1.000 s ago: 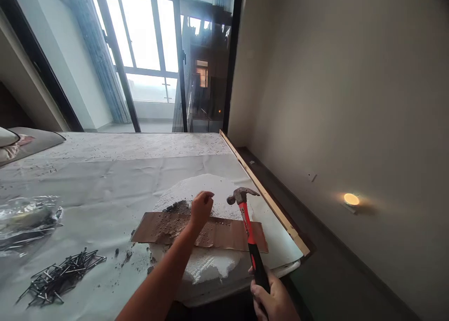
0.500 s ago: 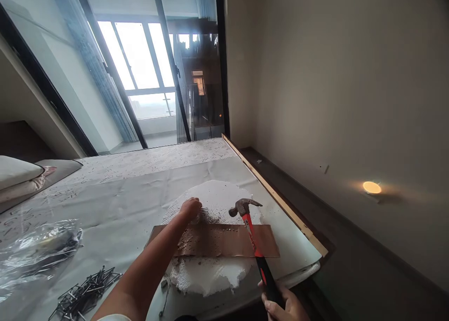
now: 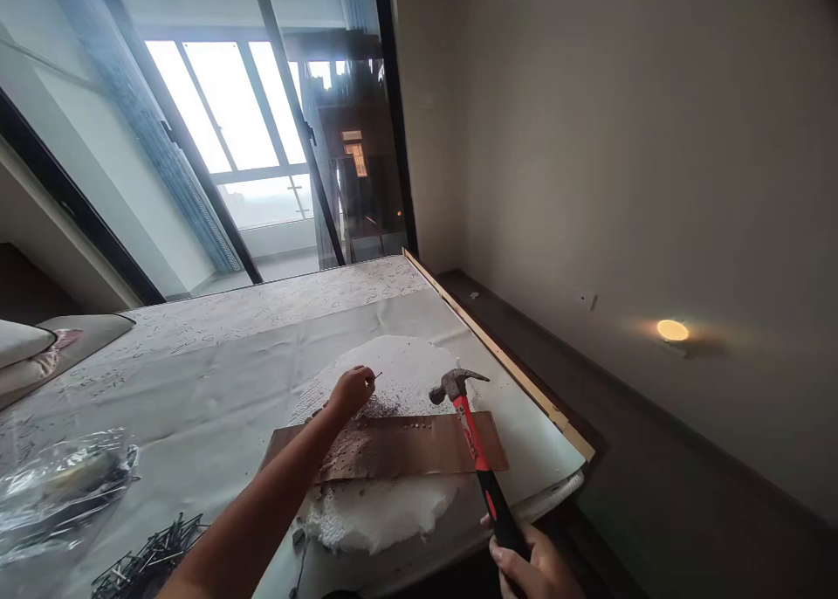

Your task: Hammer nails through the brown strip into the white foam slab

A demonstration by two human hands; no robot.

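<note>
Clamps the fingers of the right hand around the black handle of the hammer, in view across the right part of the brown strip. Pinches a thin nail between the fingers of the left hand, near the strip's far edge. Has a heap of nails at near left, near a clear plastic bag.

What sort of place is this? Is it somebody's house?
It's probably a room in somebody's home, though I can't be sure. There are tall glass doors, a blue curtain and a glowing round light on the wall.
</note>
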